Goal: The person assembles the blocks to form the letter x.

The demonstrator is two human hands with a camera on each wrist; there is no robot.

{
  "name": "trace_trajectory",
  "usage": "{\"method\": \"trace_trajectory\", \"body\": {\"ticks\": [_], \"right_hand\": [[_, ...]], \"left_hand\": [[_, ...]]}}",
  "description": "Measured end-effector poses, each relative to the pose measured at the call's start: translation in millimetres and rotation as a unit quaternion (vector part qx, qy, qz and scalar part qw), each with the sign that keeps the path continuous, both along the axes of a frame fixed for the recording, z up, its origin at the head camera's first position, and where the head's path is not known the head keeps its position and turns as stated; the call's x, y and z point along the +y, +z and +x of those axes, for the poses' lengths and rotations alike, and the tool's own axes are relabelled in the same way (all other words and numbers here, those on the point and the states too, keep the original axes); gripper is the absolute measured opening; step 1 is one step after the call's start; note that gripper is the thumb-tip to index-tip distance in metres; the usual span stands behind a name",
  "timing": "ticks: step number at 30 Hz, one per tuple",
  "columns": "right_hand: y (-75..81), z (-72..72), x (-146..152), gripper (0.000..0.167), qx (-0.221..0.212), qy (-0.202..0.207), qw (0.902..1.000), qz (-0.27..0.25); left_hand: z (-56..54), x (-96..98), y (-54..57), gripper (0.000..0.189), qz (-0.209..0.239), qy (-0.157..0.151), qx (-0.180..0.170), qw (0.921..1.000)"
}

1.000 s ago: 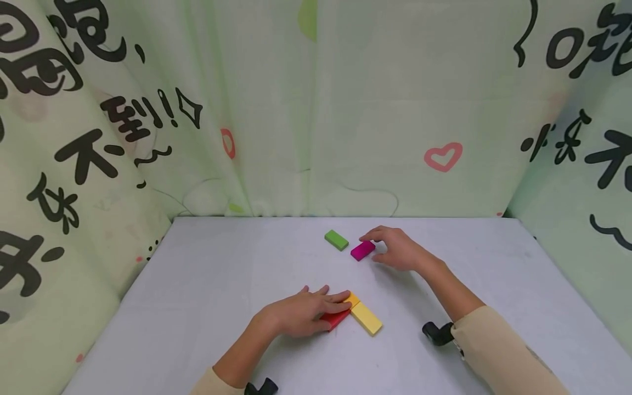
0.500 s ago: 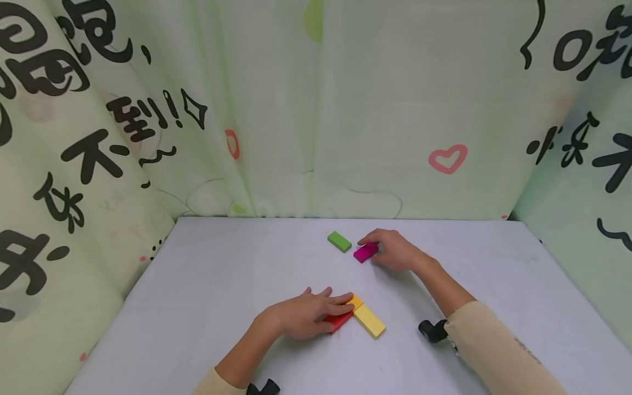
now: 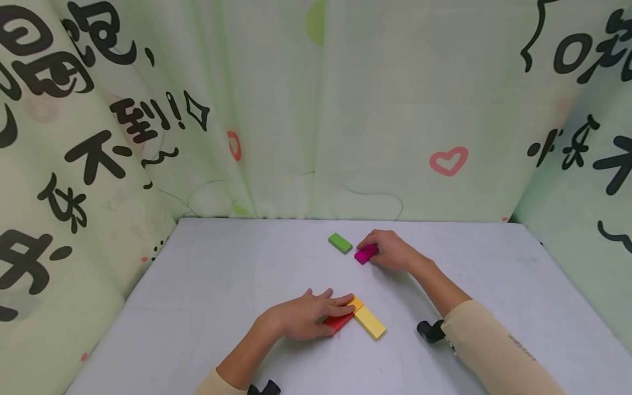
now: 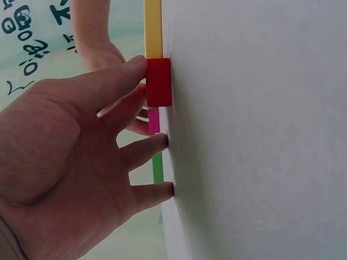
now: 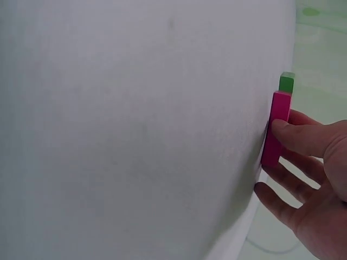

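My left hand (image 3: 303,316) lies over a red block (image 3: 340,323) and an orange block (image 3: 356,303), its fingers extended and spread. In the left wrist view, the thumb touches the upper edge of the red block (image 4: 159,84). A longer yellow block (image 3: 370,322) meets the orange one end to end, at an angle to the red. Farther back, my right hand (image 3: 394,252) pinches a magenta block (image 3: 364,255) lying on the table; its thumb is on one side in the right wrist view, where the fingers behind the magenta block (image 5: 276,108) are partly hidden.
A green block (image 3: 340,243) lies just left of the magenta one, apart from it. The white table (image 3: 222,285) ends at a printed curtain (image 3: 375,109) behind and at both sides. Black wrist devices (image 3: 430,331) sit at the cuffs.
My right hand has moved slightly left and its thumb and fingers have come in around the magenta block. The left hand and the blocks stay put; the view has shifted a little.
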State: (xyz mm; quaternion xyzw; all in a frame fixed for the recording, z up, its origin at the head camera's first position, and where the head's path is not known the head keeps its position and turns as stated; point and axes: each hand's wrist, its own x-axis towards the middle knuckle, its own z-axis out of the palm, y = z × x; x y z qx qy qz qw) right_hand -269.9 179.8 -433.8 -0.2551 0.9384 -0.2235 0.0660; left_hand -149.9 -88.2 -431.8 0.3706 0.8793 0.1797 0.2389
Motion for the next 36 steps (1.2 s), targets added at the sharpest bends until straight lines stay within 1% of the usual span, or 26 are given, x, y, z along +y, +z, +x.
{"method": "trace_trajectory", "body": {"ticks": [10,24,32,36], "right_hand": [[-0.3,-0.9,-0.6,0.033,0.006,-0.005,0.9999,0.014],[2.5,-3.1,-3.9,0.03,0.006,0.0,0.9996,0.026],[4.4,-0.1,-5.9,0.03,0.005,-0.007,0.9995,0.03],[5.7,2.1,-6.6,0.03,0.004,-0.004,0.9995,0.03]], "left_hand": [[0.9,1.6,-1.2,0.06,-0.002,0.0,0.001,1.0],[0.7,1.8,-0.1,0.06,-0.002,0.0,0.007,1.0],[-0.3,1.5,-0.6,0.061,-0.005,-0.002,0.012,0.9999],[-0.6,0.8,-0.5,0.061,-0.005,-0.002,0.014,0.9999]]}}
